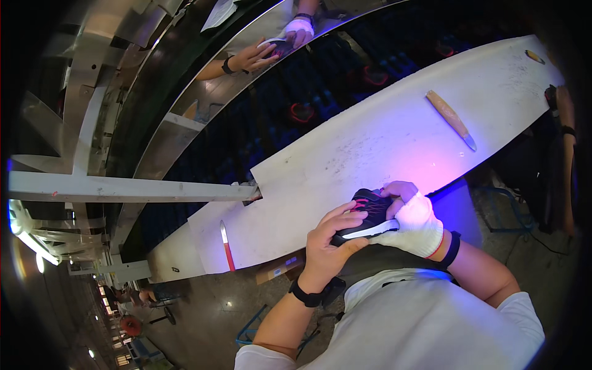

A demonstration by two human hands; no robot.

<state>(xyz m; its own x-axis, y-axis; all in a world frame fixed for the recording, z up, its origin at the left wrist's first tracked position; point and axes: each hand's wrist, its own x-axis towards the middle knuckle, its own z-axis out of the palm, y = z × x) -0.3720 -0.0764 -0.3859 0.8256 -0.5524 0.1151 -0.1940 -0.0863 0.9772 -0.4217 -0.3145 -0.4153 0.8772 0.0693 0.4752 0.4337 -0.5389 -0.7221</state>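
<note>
A black shoe (367,208) with pinkish-red stitching and a white sole is held over the near edge of a long white work board. My bare left hand (330,240) grips one end of it, with the thumb along the sole. At the other end my right hand (416,223), in a white glove that leaves the fingers bare, has its fingers curled around the upper. Beyond the right hand lies a knife with a wooden handle (449,116). Toward the left end of the board rests a red-handled knife (228,250).
The white board (364,148) curves across the view. Behind it runs a dark conveyor (265,126) carrying shoes with red edges. A shiny metal panel (216,83) mirrors my hands. From the left a white beam (129,187) reaches the board. Another person's arm (565,117) shows at far right.
</note>
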